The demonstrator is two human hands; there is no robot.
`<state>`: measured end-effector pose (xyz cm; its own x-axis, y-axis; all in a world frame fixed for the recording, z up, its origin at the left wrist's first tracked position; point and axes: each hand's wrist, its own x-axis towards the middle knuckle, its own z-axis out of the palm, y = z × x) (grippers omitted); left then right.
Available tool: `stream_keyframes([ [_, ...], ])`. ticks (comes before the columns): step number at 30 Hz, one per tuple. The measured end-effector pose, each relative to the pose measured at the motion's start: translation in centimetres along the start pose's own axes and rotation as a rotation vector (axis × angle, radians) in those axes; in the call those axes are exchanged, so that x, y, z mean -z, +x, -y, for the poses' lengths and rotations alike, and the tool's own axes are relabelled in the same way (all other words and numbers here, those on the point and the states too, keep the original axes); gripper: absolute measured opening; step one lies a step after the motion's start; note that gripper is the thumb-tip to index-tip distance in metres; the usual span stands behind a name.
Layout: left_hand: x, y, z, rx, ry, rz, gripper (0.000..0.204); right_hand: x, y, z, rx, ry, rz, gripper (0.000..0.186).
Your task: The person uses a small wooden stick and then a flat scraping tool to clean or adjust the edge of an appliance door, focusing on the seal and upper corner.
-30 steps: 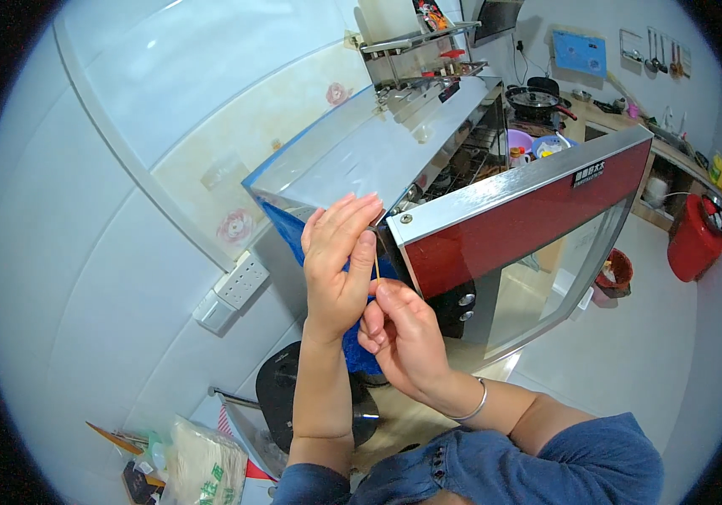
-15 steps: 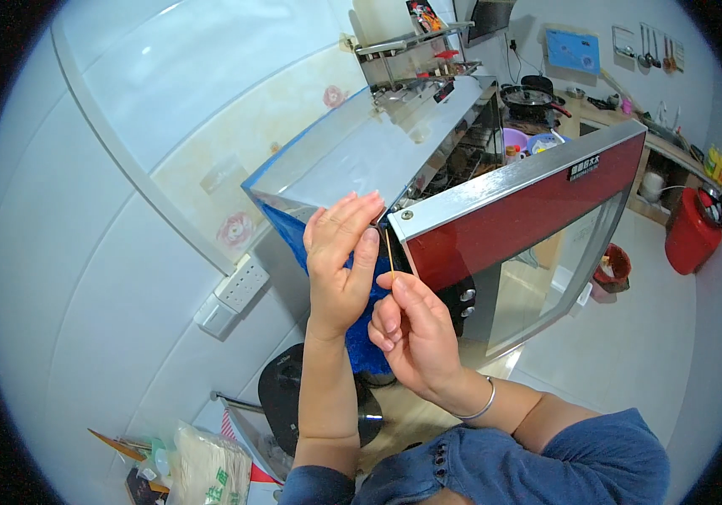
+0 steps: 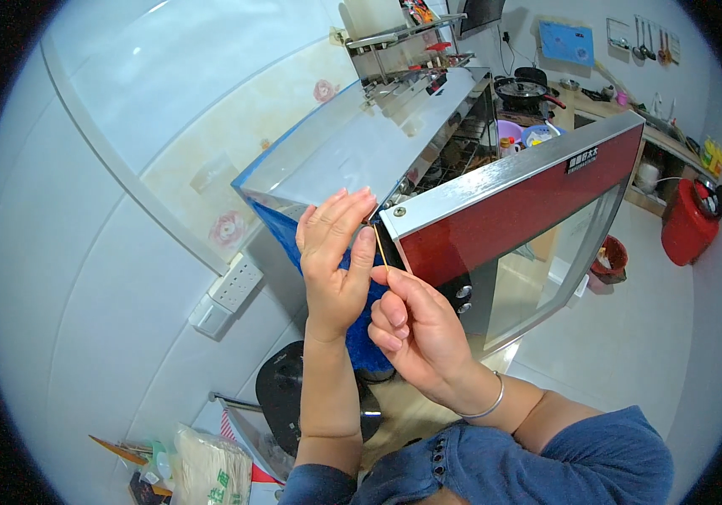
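Note:
A steel cabinet (image 3: 340, 160) with a shiny top stands before me, its door (image 3: 470, 227) swung open. The door has a silver edge, a red panel and a glass window. My left hand (image 3: 333, 268) rests with outstretched fingers against the cabinet's near corner, beside the door's hinge end. Between thumb and forefinger, my right hand (image 3: 421, 332) pinches a thin wooden toothpick (image 3: 382, 247). Its upper end points at the narrow gap between cabinet and door. Whether the tip touches anything there is hard to see. Blue film (image 3: 272, 220) covers the cabinet's side.
At left, a white power strip (image 3: 237, 283) is fixed to the tiled wall. A black appliance (image 3: 281, 387) stands below my left forearm, near a plastic-wrapped pack (image 3: 209, 467). Farther off are a pan (image 3: 522, 90), a red bin (image 3: 687, 223) and a small red basket (image 3: 610, 259).
The view has shifted slightly. My right hand still pinches the toothpick, which now leans a little more to the left at its top. My left hand stays at the cabinet corner.

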<state>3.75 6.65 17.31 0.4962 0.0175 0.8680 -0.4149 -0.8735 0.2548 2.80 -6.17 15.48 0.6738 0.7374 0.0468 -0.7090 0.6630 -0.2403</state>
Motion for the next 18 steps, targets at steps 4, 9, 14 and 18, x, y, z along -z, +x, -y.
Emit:
stream_keyframes([
  [4,0.0,0.0,0.1,-0.015,0.015,-0.004,0.024,0.8,-0.1,0.3,-0.015,0.006,0.077,0.021],
  [9,-0.1,0.0,0.0,-0.021,0.031,-0.009,0.024,0.5,0.2,-0.1,-0.004,0.009,0.086,0.021],
  [14,-0.3,-0.2,0.0,-0.026,0.035,-0.010,0.024,0.5,0.4,-0.2,0.003,0.017,0.086,0.021],
  [18,-0.3,-0.2,0.1,-0.027,0.038,-0.013,0.025,-0.4,0.4,-0.6,0.050,-0.008,-0.001,0.020],
])
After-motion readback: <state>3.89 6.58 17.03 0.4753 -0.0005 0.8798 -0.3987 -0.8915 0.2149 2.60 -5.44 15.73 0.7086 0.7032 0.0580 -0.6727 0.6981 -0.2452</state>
